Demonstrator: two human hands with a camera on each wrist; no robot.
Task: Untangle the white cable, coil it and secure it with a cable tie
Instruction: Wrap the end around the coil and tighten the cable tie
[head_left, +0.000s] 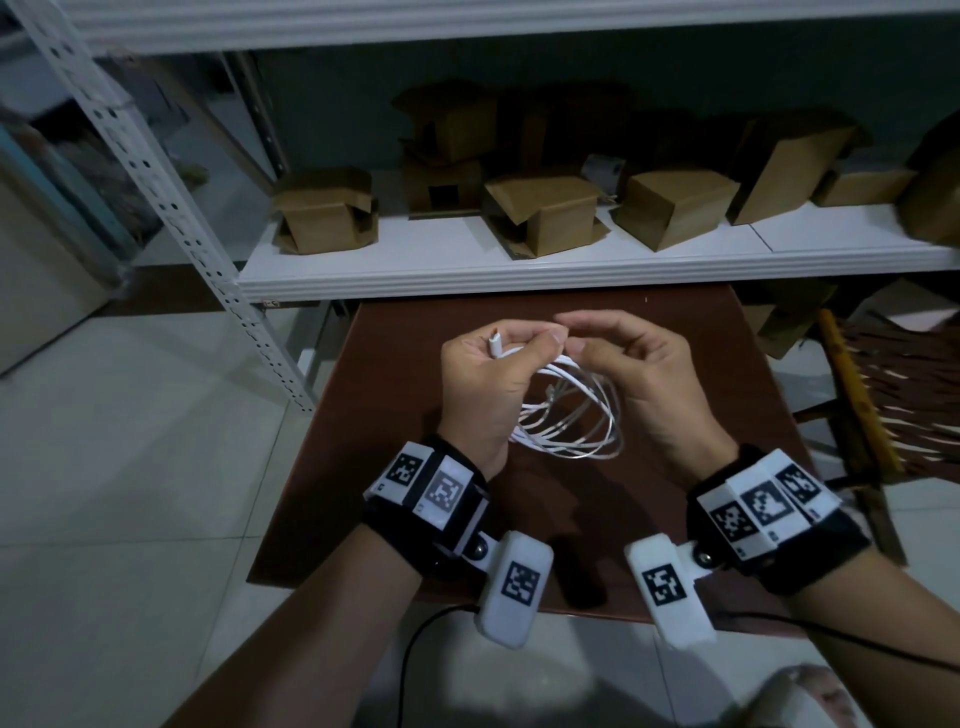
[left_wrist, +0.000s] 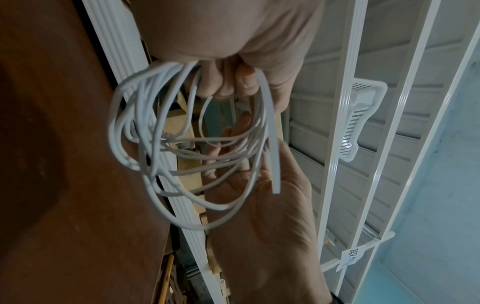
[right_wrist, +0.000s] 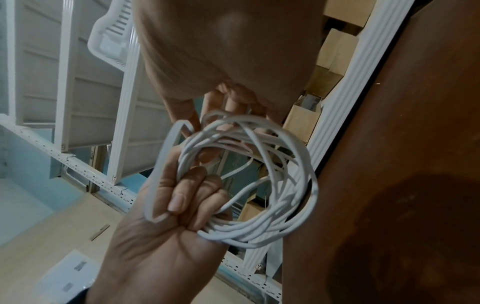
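The white cable (head_left: 571, 415) is wound into a loose coil of several loops, hanging above the brown table (head_left: 353, 467). My left hand (head_left: 524, 343) grips the top of the coil in its fist, and a plug end (head_left: 496, 343) sticks up past the thumb. In the right wrist view the coil (right_wrist: 285, 205) hangs from those curled fingers (right_wrist: 182, 197). A flat white cable tie (right_wrist: 162, 164) runs along the left hand; its free end (left_wrist: 276, 191) points at the wrist. My right hand (head_left: 576, 338) is curled, its thumb and fingertips (right_wrist: 215, 100) closing on the tie's bent upper end at the coil.
A white shelf (head_left: 519, 265) just beyond the table carries several cardboard boxes (head_left: 545, 213). A perforated metal post (head_left: 171, 208) slants down at the left. A woven chair (head_left: 883, 374) stands to the right. A black cord (head_left: 415, 639) trails over the tiled floor.
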